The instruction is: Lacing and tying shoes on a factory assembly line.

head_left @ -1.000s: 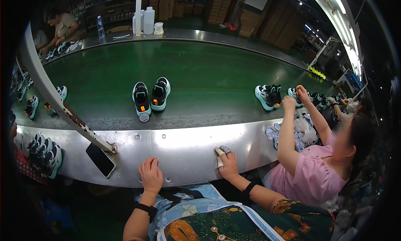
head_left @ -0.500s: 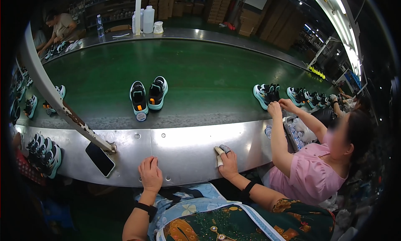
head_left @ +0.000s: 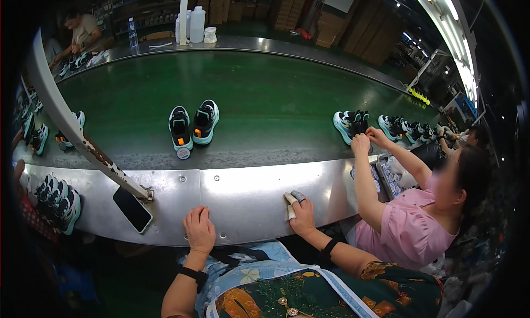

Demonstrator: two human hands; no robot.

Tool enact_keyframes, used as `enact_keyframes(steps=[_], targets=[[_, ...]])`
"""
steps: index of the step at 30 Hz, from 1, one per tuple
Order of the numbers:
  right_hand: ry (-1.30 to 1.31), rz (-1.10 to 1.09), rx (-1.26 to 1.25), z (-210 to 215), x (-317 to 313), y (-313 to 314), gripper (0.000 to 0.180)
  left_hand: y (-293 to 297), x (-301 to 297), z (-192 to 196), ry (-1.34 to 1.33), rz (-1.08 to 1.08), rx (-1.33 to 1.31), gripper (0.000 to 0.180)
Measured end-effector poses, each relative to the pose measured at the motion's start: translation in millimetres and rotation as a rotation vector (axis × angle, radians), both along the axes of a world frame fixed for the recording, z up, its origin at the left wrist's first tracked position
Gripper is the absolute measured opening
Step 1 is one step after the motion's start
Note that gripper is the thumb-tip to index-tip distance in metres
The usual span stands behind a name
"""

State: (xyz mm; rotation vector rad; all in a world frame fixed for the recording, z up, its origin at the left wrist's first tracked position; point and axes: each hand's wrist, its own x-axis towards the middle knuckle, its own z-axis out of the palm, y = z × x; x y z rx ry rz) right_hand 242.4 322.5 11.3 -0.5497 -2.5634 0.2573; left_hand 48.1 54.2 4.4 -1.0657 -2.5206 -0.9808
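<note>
My left hand [head_left: 199, 228] rests on the front metal ledge [head_left: 248, 185], palm down, fingers loosely bent and nothing in it. Farther right, my right hand [head_left: 301, 216] lies on the same ledge with its fingers apart, also holding nothing. Pale coverings wrap some of its fingers, and one has a grey wrap. Beyond the ledge, a pair of black, white and mint sneakers stands on the green conveyor belt [head_left: 265, 97]: a left sneaker [head_left: 179, 127] and a right sneaker [head_left: 206, 121], both with orange heel tabs. A round pale sticker [head_left: 183, 153] shows at the left sneaker's heel.
A phone [head_left: 132, 210] lies on the ledge beside a slanted metal post [head_left: 105, 163]. More sneakers [head_left: 59, 202] stand at its left end. To my right, a co-worker in pink [head_left: 411, 224] handles a sneaker [head_left: 345, 127] on the belt. Bottles [head_left: 196, 25] stand on the far ledge.
The pair of sneakers on the belt has shifted slightly left. Other shoes on the belt have moved a little the same way. My hands have stayed in place.
</note>
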Motion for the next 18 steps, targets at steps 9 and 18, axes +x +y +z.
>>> enact_keyframes(steps=[9, 18], targets=[[-0.022, 0.0, 0.007, -0.3, 2.7, 4.5, 0.033, 4.1, 2.6, 0.4, 0.004, 0.001, 0.0, 0.035], [-0.018, 0.001, -0.002, 0.5, 4.8, 7.8, 0.034, 8.8, 5.9, 0.6, -0.006, 0.002, 0.004, 0.036]])
